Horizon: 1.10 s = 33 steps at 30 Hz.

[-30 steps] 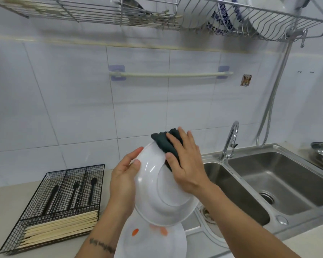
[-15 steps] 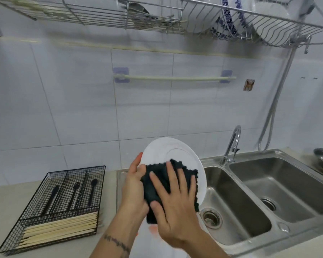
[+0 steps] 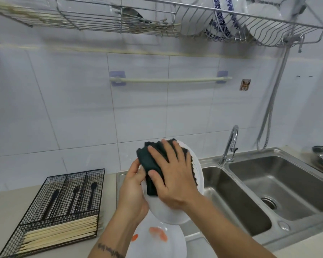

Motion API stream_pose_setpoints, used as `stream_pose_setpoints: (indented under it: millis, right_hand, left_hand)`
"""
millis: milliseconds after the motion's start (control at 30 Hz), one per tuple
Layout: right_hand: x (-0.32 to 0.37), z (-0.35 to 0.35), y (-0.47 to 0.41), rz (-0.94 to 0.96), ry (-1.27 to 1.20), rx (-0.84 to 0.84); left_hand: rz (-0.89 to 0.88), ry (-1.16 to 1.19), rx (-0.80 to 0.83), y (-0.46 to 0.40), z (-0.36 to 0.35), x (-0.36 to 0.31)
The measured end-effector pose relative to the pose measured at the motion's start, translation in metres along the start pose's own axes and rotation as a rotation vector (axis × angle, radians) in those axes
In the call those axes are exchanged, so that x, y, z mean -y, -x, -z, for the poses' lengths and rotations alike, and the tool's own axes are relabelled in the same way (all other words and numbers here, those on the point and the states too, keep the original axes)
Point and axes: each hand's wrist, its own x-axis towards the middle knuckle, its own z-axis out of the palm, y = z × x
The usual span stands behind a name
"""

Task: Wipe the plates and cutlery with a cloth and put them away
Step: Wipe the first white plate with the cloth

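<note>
Both hands higher now, dark cloth [image 3: 153, 164] atop tilted white plate [image 3: 168, 211].

Two bare forearms reached up from the lower edge. The left hand [image 3: 132, 185] curled its fingers around something, thumb on top, a tattoo band near the wrist. The right hand [image 3: 172, 175] lay flat, fingers spread and straight, pressing forward, palm facing away.

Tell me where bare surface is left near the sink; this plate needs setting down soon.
Bare counter lies left of the wire cutlery tray, with a strip between the tray and the sink. Both basins look bare. Directly below the hands it is crowded: an orange-patterned plate lies there.
</note>
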Motion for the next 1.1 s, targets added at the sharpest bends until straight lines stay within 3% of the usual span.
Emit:
stream_pose_setpoints:
  millis: [67, 200, 267, 367, 467, 633, 767, 833, 933, 1100]
  right_hand:
    - [-0.007, 0.001, -0.008, 0.006, -0.013, 0.004]
    - [-0.044, 0.002, -0.021, -0.396, -0.219, -0.005]
    - [-0.047, 0.0, -0.018, -0.5, -0.31, 0.006]
    - [-0.022, -0.002, -0.005, -0.287, -0.095, -0.051]
    - [-0.001, -0.004, 0.008, -0.044, -0.001, 0.022]
    - [-0.012, 0.006, 0.013, -0.193, 0.032, -0.001]
    - [0.008, 0.006, 0.04, 0.039, 0.056, 0.058]
    - [0.008, -0.003, 0.064, 0.043, -0.02, 0.065]
    - [-0.006, -0.012, 0.088, -0.045, -0.114, 0.01]
    - [-0.044, -0.006, 0.065, -0.532, -0.406, -0.158]
  left_hand:
    - [-0.015, -0.037, -0.012, 0.0, 0.001, 0.001]
    - [-0.071, -0.113, -0.081, 0.005, 0.011, 0.002]
    - [-0.08, -0.151, -0.089, 0.007, 0.013, 0.001]
    - [-0.072, -0.154, -0.091, 0.005, 0.011, 0.002]
    - [-0.061, -0.172, -0.095, -0.002, 0.009, 0.005]
    - [-0.018, -0.088, -0.119, -0.003, 0.005, 0.006]
    - [0.005, 0.094, -0.225, -0.011, 0.003, -0.002]
    - [0.009, 0.142, -0.244, -0.012, 0.007, -0.008]
    - [0.013, 0.158, -0.257, -0.008, 0.019, -0.012]
    - [-0.006, -0.012, -0.286, 0.001, 0.032, -0.002]
